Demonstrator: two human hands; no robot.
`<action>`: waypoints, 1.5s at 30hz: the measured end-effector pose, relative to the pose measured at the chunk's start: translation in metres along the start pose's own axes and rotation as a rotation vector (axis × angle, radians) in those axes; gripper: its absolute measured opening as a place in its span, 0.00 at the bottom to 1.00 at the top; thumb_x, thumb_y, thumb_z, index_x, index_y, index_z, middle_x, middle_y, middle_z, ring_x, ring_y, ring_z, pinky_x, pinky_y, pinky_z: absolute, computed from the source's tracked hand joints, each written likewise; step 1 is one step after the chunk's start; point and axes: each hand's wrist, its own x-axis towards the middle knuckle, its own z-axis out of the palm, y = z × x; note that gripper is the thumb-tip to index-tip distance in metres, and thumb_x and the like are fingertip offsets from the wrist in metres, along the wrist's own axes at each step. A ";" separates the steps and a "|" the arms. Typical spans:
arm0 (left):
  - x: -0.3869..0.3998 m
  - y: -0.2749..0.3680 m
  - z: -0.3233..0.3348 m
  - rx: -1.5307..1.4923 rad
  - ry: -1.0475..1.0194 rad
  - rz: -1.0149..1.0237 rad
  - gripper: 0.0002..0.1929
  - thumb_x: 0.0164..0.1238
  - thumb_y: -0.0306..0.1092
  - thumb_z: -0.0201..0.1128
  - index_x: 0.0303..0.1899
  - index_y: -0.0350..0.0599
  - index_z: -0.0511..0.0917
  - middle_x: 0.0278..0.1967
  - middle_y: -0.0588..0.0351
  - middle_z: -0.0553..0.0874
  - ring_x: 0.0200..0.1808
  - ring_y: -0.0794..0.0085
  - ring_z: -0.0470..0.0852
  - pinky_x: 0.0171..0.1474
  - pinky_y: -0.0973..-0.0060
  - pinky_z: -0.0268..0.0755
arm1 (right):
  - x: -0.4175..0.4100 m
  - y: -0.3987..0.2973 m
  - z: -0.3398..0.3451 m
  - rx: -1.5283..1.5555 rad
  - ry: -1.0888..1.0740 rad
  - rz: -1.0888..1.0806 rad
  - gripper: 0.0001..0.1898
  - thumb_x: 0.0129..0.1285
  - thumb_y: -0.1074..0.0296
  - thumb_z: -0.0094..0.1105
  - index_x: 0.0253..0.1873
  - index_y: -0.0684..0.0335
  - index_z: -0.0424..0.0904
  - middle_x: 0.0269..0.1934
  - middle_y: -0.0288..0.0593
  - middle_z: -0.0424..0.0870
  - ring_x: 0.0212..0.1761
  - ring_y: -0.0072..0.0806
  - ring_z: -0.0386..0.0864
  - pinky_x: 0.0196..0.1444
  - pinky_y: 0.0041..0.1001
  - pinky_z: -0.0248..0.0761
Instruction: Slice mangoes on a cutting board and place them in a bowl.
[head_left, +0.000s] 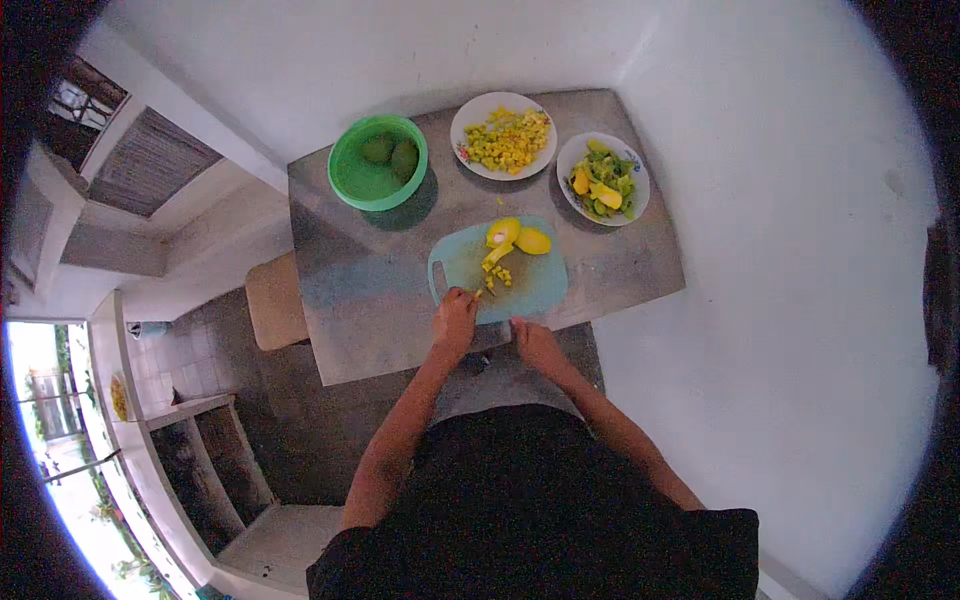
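On the table lies a light blue cutting board (457, 259) with a handle slot at its left. Small diced yellow pieces (500, 278) are on it, below a longer cut strip (496, 256). Two peeled yellow fruit pieces, apparently mango, sit at its far side: one cut piece (502, 231) showing a pale patch, one smooth piece (533, 241). My left hand (454, 321) pinches a small yellow piece (478, 294) at the board's near left edge. My right hand (537, 345) is closed around what looks like a pink-handled knife (517, 322); its blade is hard to make out.
A green plastic bowl (343, 174) with green fruit (405, 159) stands at the far left. Diced yellow fruit (506, 142) fills a white plate (466, 124) at the back. Green peels and yellow scraps (602, 184) lie on another plate (643, 193). White walls (780, 225) border the table (360, 330); a stool (276, 304) stands left.
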 end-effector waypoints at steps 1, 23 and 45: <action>0.000 -0.002 0.000 0.000 0.001 -0.003 0.08 0.53 0.31 0.54 0.32 0.38 0.76 0.34 0.47 0.76 0.36 0.55 0.76 0.39 0.64 0.69 | 0.001 -0.013 -0.009 0.023 -0.048 0.100 0.25 0.65 0.54 0.29 0.33 0.71 0.74 0.24 0.62 0.75 0.30 0.53 0.74 0.33 0.45 0.66; 0.004 0.011 -0.014 -0.015 -0.002 0.019 0.08 0.51 0.31 0.57 0.29 0.36 0.77 0.32 0.44 0.76 0.37 0.53 0.75 0.41 0.64 0.68 | 0.009 -0.025 -0.031 0.011 -0.381 0.211 0.20 0.66 0.58 0.27 0.45 0.66 0.68 0.34 0.60 0.75 0.35 0.53 0.73 0.38 0.47 0.66; 0.007 -0.039 0.027 0.124 0.052 0.105 0.07 0.52 0.28 0.51 0.27 0.36 0.76 0.30 0.43 0.74 0.35 0.52 0.75 0.39 0.63 0.69 | 0.007 -0.055 -0.029 -0.161 -0.155 0.086 0.24 0.65 0.54 0.29 0.34 0.69 0.71 0.23 0.57 0.76 0.29 0.49 0.76 0.34 0.43 0.69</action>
